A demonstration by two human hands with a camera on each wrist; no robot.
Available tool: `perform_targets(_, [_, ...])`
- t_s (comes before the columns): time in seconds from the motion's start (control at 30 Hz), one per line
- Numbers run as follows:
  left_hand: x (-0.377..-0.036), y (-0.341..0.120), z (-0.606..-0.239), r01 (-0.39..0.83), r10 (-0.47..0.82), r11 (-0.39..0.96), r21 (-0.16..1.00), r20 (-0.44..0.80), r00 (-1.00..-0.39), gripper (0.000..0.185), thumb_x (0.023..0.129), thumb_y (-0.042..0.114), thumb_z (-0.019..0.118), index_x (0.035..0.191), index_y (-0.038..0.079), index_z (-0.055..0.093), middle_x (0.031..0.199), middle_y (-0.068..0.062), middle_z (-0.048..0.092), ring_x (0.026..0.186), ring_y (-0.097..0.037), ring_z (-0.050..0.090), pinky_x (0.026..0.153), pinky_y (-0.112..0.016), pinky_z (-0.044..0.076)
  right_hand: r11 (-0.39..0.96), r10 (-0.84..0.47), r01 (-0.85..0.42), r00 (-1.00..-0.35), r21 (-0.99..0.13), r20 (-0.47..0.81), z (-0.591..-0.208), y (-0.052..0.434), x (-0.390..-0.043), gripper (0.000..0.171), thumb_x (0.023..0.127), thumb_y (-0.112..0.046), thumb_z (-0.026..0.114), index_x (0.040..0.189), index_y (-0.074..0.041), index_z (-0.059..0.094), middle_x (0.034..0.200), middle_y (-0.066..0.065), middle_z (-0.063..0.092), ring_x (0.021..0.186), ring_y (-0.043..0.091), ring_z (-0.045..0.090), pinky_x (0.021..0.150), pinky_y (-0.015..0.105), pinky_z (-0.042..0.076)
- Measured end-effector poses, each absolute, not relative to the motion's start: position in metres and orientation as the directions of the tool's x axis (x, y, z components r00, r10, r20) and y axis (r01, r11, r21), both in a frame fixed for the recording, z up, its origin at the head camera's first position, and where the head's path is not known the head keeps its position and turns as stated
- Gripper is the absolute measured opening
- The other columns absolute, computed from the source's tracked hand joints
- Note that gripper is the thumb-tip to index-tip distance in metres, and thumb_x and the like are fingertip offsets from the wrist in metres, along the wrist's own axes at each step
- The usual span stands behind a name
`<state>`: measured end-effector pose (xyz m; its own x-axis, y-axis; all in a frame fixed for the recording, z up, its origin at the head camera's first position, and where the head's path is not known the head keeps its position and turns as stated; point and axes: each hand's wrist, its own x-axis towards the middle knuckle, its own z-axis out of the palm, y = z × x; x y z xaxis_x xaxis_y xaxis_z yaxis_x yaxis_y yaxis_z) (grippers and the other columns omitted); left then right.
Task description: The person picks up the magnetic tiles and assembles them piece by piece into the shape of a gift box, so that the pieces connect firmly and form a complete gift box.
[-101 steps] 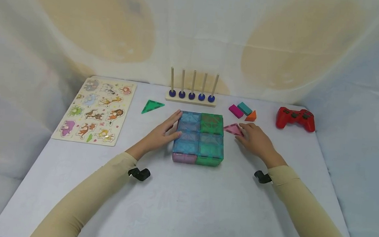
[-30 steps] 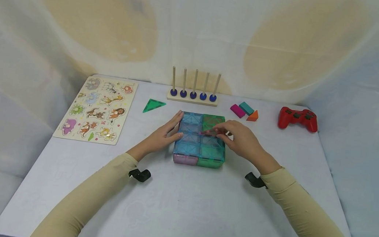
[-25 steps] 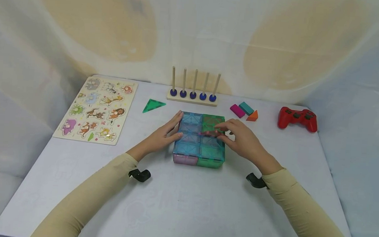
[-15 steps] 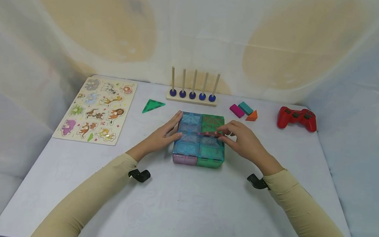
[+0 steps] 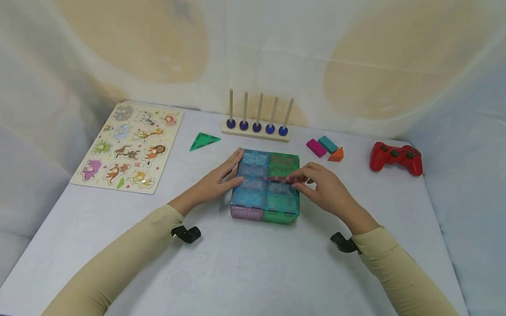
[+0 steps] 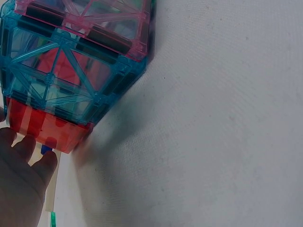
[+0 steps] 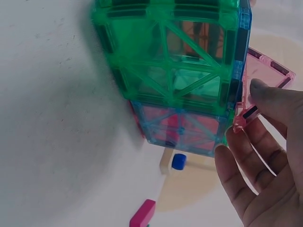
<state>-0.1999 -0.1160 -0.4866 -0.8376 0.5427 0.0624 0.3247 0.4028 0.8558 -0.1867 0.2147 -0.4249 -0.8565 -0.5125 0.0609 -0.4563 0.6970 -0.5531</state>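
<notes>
A low box of see-through magnetic tiles point(image 5: 250, 192) stands mid-table, its top four squares in blue and green. My left hand point(image 5: 211, 182) rests against its left side with fingers and thumb spread; in the left wrist view those fingers lie beside a red side tile point(image 6: 47, 127). Over the box's top, my right hand point(image 5: 326, 187) pinches a pink triangular magnetic tile point(image 5: 278, 179) between thumb and fingers. Seen from the right wrist, this pink triangle point(image 7: 267, 73) stands up from the top, an edge close to the surface, with the thumb on its face.
A green triangular tile point(image 5: 204, 142) lies behind the left hand. An animal puzzle board point(image 5: 166, 137) is at the left, a peg stand point(image 5: 254, 134) with blue beads at the back. Magenta point(image 5: 316, 147), teal point(image 5: 328, 144) and orange point(image 5: 336, 155) blocks and a red game controller point(image 5: 396, 159) sit to the right.
From the table right of the box, my right hand has brought the pink triangle up onto the top. Over the last second it shifts only slightly there. The left hand stays put.
</notes>
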Motion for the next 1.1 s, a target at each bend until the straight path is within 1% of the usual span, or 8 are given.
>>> perform_targets(0.13, [-0.201,-0.116,-0.487,0.326,0.54,0.413,0.85,0.06,-0.839,0.076,0.107,0.03,0.053,0.165,0.02,0.006,0.171,0.004,-0.002,0.156,-0.014,0.002,0.125,-0.044,0.017,0.695,-0.512,-0.451,-0.857,-0.56,0.056,-0.425,0.218,-0.186,0.03,0.094,-0.022,0.076,0.123,-0.015,0.07,0.11,0.003,0.063,0.105,0.025,0.062,0.089,0.047,0.057])
perform_targets(0.27, [-0.201,-0.115,-0.487,0.329,0.543,0.408,0.851,0.063,-0.837,0.076,0.106,0.03,0.054,0.165,0.019,0.006,0.171,0.002,-0.002,0.156,-0.016,0.002,0.124,-0.045,0.018,0.705,-0.502,-0.425,-0.865,-0.568,0.024,-0.424,0.223,-0.186,0.049,0.091,-0.027,0.079,0.135,-0.013,0.062,0.129,0.009,0.057,0.117,0.03,0.057,0.093,0.05,0.056])
perform_targets(0.43, [-0.2,-0.115,-0.487,0.319,0.542,0.399,0.86,0.06,-0.838,0.076,0.106,0.028,0.055,0.165,0.021,0.007,0.171,0.004,-0.002,0.156,-0.015,0.002,0.124,-0.046,0.018,0.724,-0.516,-0.387,-0.853,-0.571,-0.075,-0.427,0.229,-0.185,0.087,0.085,-0.045,0.082,0.156,-0.014,0.04,0.161,0.009,0.032,0.145,0.033,0.033,0.111,0.059,0.039])
perform_targets(0.6, [-0.201,-0.116,-0.49,0.305,0.534,0.389,0.869,0.057,-0.844,0.077,0.106,0.032,0.055,0.165,0.022,0.006,0.171,0.005,0.001,0.156,-0.012,0.004,0.124,-0.043,0.019,0.723,-0.555,-0.374,-0.815,-0.581,-0.167,-0.433,0.232,-0.183,0.111,0.078,-0.06,0.082,0.163,-0.017,0.025,0.171,0.001,0.012,0.154,0.031,0.017,0.115,0.061,0.032])
perform_targets(0.73, [-0.204,-0.12,-0.491,0.29,0.504,0.374,0.881,0.069,-0.861,0.075,0.106,0.032,0.055,0.165,0.019,0.01,0.17,0.005,0.008,0.155,-0.015,0.014,0.123,-0.04,0.023,0.71,-0.577,-0.387,-0.799,-0.589,-0.171,-0.435,0.232,-0.181,0.118,0.074,-0.062,0.084,0.164,-0.015,0.022,0.171,-0.001,0.006,0.155,0.031,0.016,0.114,0.062,0.033])
perform_targets(0.83, [-0.208,-0.125,-0.493,0.281,0.441,0.395,0.875,0.088,-0.893,0.068,0.106,0.03,0.055,0.163,0.014,0.022,0.169,0.0,0.02,0.152,-0.021,0.028,0.121,-0.041,0.029,0.704,-0.585,-0.394,-0.794,-0.591,-0.168,-0.434,0.232,-0.179,0.12,0.073,-0.061,0.084,0.164,-0.015,0.021,0.172,-0.001,0.004,0.155,0.032,0.016,0.114,0.061,0.033])
perform_targets(1.0, [-0.221,-0.14,-0.496,0.234,0.25,0.514,0.825,0.117,-0.961,0.056,0.104,0.03,0.06,0.152,0.006,0.044,0.155,-0.011,0.044,0.136,-0.029,0.049,0.112,-0.045,0.042,0.71,-0.585,-0.39,-0.79,-0.586,-0.183,-0.433,0.232,-0.179,0.119,0.075,-0.063,0.083,0.164,-0.017,0.019,0.171,-0.005,0.002,0.155,0.029,0.014,0.115,0.06,0.033])
perform_targets(1.1, [-0.231,-0.153,-0.499,0.171,0.122,0.601,0.781,0.122,-0.985,0.053,0.102,0.031,0.061,0.146,0.004,0.051,0.144,-0.016,0.051,0.128,-0.031,0.052,0.107,-0.046,0.046,0.709,-0.586,-0.385,-0.789,-0.591,-0.188,-0.433,0.232,-0.18,0.117,0.076,-0.063,0.081,0.164,-0.018,0.019,0.171,-0.007,0.001,0.156,0.028,0.013,0.115,0.059,0.033])
